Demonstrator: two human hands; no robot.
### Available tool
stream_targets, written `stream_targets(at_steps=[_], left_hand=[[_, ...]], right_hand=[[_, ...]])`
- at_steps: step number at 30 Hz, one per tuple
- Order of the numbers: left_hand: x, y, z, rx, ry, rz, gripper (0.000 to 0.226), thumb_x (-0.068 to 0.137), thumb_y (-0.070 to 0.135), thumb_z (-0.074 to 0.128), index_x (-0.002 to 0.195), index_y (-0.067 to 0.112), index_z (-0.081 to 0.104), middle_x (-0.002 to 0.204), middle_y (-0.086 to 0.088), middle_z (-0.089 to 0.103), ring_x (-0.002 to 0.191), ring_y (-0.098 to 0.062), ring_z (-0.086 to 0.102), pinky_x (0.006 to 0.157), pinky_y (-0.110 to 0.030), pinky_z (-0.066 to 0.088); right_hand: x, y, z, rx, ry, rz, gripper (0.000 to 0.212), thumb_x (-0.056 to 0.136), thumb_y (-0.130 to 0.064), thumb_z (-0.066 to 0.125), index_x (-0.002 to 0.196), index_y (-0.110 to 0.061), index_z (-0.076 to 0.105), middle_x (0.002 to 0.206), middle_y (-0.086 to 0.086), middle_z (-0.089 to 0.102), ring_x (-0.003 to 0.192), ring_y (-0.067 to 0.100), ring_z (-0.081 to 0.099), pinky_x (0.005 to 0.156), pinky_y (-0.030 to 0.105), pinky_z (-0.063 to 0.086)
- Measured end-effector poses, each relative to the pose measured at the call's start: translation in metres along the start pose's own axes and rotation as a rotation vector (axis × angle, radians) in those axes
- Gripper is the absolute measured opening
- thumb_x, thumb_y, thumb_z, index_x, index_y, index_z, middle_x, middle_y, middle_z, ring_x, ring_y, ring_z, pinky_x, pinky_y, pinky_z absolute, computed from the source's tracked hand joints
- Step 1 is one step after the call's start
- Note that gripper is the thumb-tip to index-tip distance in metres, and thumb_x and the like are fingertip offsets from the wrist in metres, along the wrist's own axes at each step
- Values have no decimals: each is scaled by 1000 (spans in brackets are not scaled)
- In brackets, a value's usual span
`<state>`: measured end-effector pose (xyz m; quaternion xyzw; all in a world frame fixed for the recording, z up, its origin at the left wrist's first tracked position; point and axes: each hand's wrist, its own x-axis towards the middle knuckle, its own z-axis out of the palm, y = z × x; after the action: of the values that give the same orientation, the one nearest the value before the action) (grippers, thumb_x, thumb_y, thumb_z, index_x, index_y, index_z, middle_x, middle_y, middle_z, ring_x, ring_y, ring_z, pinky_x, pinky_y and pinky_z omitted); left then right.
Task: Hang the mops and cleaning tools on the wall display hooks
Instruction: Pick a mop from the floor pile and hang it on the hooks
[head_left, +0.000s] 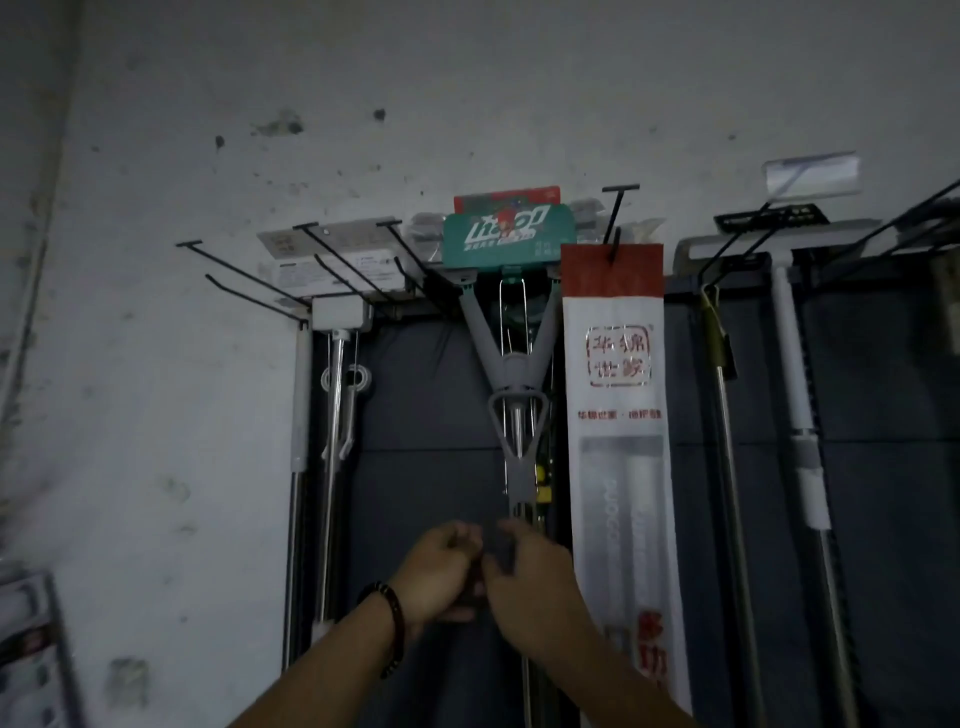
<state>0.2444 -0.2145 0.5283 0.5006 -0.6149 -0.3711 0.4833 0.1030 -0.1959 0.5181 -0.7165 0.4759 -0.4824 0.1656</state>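
1. Head view: the grey mop (511, 364) hangs head-up at the centre of the wall rack, its green label card (509, 236) on top; the hook carrying it is hidden.
2. Left hand (441, 569) and right hand (535, 577) meet on the lower handle. Both look curled around it; the grip is blurred.
3. Risk: a tug could unseat the mop.
4. Risk: a swing could knock the white bagged mop (621, 415) just beside it.
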Motion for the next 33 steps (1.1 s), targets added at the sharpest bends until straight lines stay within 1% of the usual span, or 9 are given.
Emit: stream_targets(at_steps=[3, 6, 9, 12, 16, 20, 25, 28, 33], left_hand=[[-50, -45, -2, -158, -30, -111, 22, 103, 30, 59, 124, 27, 65, 114, -1, 79, 103, -25, 76, 81, -41, 64], [-104, -96, 0, -141, -22, -183, 23, 104, 27, 59, 126, 28, 66, 112, 3, 79, 96, -19, 77, 76, -37, 63], [-156, -150, 10, -116, -33, -246, 26, 104, 24, 59, 129, 25, 66, 112, -1, 79, 94, -22, 78, 88, -47, 63], [-205, -197, 21, -146, -68, -280, 22, 104, 19, 59, 124, 20, 69, 112, -14, 77, 95, -32, 75, 80, -43, 60], [-257, -264, 45, -189, -80, -370, 24, 103, 17, 62, 125, 13, 68, 101, -11, 75, 81, -30, 75, 64, -33, 58], [-307, -329, 75, -222, -97, -493, 22, 100, 10, 62, 121, 9, 70, 110, -25, 73, 98, -51, 70, 88, -60, 56], [-348, -375, 102, -185, -127, -642, 16, 103, 6, 59, 117, 7, 67, 89, -15, 68, 65, -23, 64, 49, -23, 48], [-356, -387, 112, -175, -136, -749, 21, 103, 9, 60, 122, 6, 66, 100, -15, 69, 61, -11, 64, 45, -16, 48], [-350, -412, 130, -229, -107, -920, 24, 103, 13, 60, 126, 15, 64, 109, -16, 70, 61, -17, 65, 50, -24, 48]], right_hand=[[-51, 19, 20, 128, -116, 117, 15, 100, -16, 62, 112, -20, 71, 104, -6, 74, 96, 10, 70, 75, 10, 52], [-97, 45, 45, 196, -129, 194, 13, 100, -10, 64, 108, -7, 74, 100, 4, 73, 92, 18, 69, 75, 9, 52], [-143, 79, 75, 191, -175, 302, 13, 99, -24, 64, 100, -20, 76, 105, 8, 73, 97, 25, 69, 95, 41, 58], [-189, 124, 108, 245, -233, 432, 9, 91, -38, 65, 86, -40, 73, 104, 6, 77, 98, 30, 74, 92, 53, 60], [-263, 148, 117, 405, -219, 681, 9, 98, -21, 72, 90, -21, 77, 94, 14, 79, 85, 34, 78, 71, 42, 63], [-344, 206, 131, 439, -260, 927, 12, 102, -6, 65, 102, 3, 73, 92, 27, 70, 70, 36, 69, 59, 37, 61], [-411, 282, 153, 315, -342, 1095, 9, 98, -19, 69, 99, -12, 74, 92, 20, 75, 85, 41, 73, 76, 54, 65], [-425, 355, 177, 216, -420, 1068, 12, 88, -37, 66, 87, -26, 70, 103, 17, 77, 92, 37, 75, 88, 55, 62], [-402, 363, 181, 182, -546, 1137, 19, 103, -20, 58, 85, -17, 53, 63, 9, 48, 57, 28, 47, 64, 42, 44]])
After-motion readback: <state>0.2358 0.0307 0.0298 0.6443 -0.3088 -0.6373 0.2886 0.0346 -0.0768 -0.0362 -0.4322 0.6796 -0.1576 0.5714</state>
